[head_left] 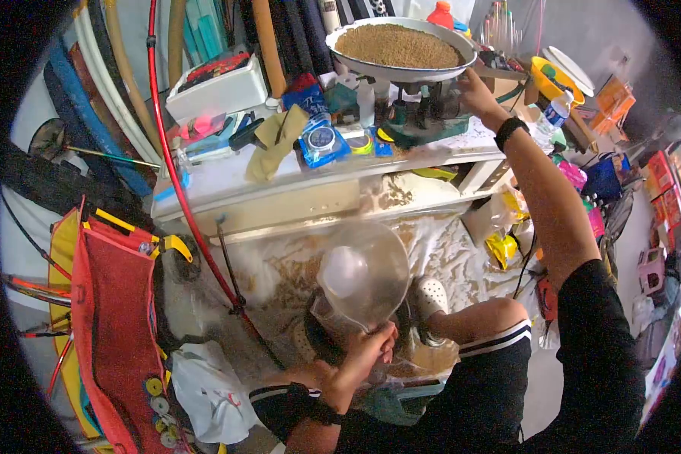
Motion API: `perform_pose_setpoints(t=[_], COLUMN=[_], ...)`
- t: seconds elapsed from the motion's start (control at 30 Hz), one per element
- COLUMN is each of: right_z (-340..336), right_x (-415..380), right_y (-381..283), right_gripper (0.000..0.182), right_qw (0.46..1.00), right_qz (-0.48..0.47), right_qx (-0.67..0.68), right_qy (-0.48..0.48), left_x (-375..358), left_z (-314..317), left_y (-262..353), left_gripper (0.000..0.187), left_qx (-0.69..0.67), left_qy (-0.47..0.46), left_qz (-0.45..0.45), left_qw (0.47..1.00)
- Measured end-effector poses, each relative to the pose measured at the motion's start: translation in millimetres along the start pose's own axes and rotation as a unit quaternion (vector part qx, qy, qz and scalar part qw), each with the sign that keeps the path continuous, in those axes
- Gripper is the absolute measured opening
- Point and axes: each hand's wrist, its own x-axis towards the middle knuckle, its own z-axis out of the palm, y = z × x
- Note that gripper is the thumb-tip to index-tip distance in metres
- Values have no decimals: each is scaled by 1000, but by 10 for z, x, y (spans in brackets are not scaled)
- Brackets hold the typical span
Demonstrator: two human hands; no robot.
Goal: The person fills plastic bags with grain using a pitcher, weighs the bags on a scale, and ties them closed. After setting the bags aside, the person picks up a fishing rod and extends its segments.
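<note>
My left hand point(372, 351) is closed round the handle of a large, shiny greyish scoop point(382, 261) with a round bowl, held low above the floor between my legs. My right hand point(483, 97) reaches up to the table, its fingers bent at the near right rim of a wide white pan point(339, 54). Brown grains point(401, 47) fill the pan in a low heap. Under the pan stands a green weighing scale point(424, 127), partly hidden by it. A dark container point(327, 333) sits behind my left hand, mostly covered by the scoop.
The white table point(227, 178) carries a foam box point(218, 87), blue packets point(319, 144) and a water bottle point(558, 110). A red hose point(185, 204) hangs down at the left beside a red bag point(117, 310). Spilled grains lie on the floor sheet point(461, 242).
</note>
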Motion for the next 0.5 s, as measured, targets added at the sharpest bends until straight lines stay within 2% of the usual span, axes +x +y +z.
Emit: perform_pose_setpoints(t=[0.07, 0.1, 0.27, 0.33, 0.37, 0.4, 0.43, 0.47, 0.5], right_z=[-44, -32, -212, -403, -533, -599, -698, -755, -739], right_x=[108, 76, 331, 410, 521, 414, 203, 68, 18], right_y=[51, -13, 188, 315, 430, 264, -68, -271, -287], right_gripper=[71, 68, 69, 60, 44, 44, 44, 45, 34], right_qw=[998, 995, 998, 1000, 994, 995, 994, 961, 962], right_qz=[-59, -75, -60, -12, -70, -69, -28, 13, -12], right_qx=[-4, -62, 0, 15, 78, 77, -78, -230, -220], right_qy=[-21, 4, 4, 21, -5, -3, 75, 151, 164], left_x=[34, 35, 68, 65, 52, 26, 2, -16, -22], left_z=[-19, -9, -13, -13, 0, 21, 32, 38, 43], left_y=[-23, -26, -82, -114, -98, -63, -43, -43, -35], left_gripper=[23, 23, 23, 24, 24, 24, 24, 24, 24], left_qx=[14, 39, 73, 67, 68, 78, 89, 89, 89], left_qy=[-7, -5, -12, -8, -10, 0, 10, 8, 12], left_qz=[-12, -22, -39, -37, -38, -33, -28, -29, -27], left_qw=[1000, 999, 996, 997, 997, 996, 996, 996, 996])
